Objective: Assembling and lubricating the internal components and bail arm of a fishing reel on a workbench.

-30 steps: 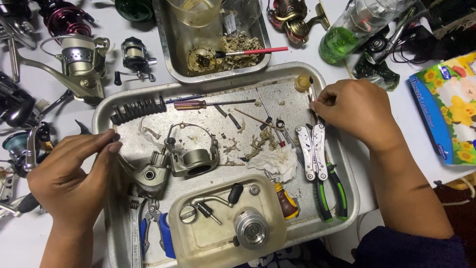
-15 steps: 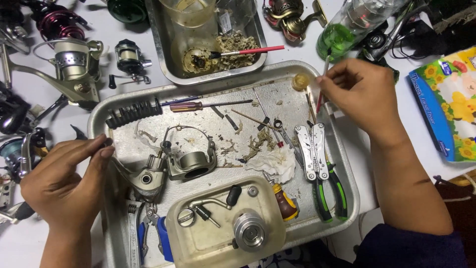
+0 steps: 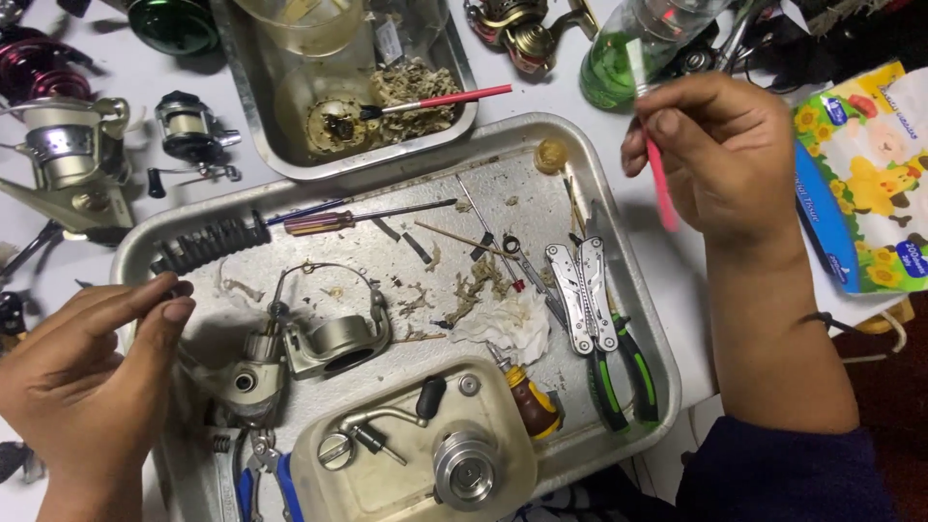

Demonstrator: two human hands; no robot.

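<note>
1. The brush (image 3: 660,184), a thin pink-handled tool with a white bristled end, was held in the right hand (image 3: 720,155), above the table's (image 3: 677,280) right side, just beyond the tray's (image 3: 657,338) right rim.
2. The right hand was closed around the brush, thumb and fingers pinching the handle, bristles pointing up toward a green bottle (image 3: 619,68).
3. The left hand (image 3: 87,377) rested at the tray's left edge, fingers loosely curled with thumb and forefinger nearly meeting; whether it held anything could not be told.
4. Just right of the left hand lay a stripped reel body (image 3: 300,343) with its bail wire, on the tray floor.
5. A coiled black spring (image 3: 208,244) and a screwdriver (image 3: 329,220) lay along the tray's far side.
6. A folding multi-tool (image 3: 585,300) with green-and-black handles lay at the tray's right side, beside a crumpled tissue (image 3: 507,324).
7. A plastic tub (image 3: 416,454) at the near edge held a crank handle and a round metal part.
8. A second tray (image 3: 454,106) beyond held a clear cup, debris and another red-handled brush (image 3: 440,101).
9. Assembled reels (image 3: 72,159) stood on the table to the left; a tissue pack (image 3: 870,174) lay to the right.
</note>
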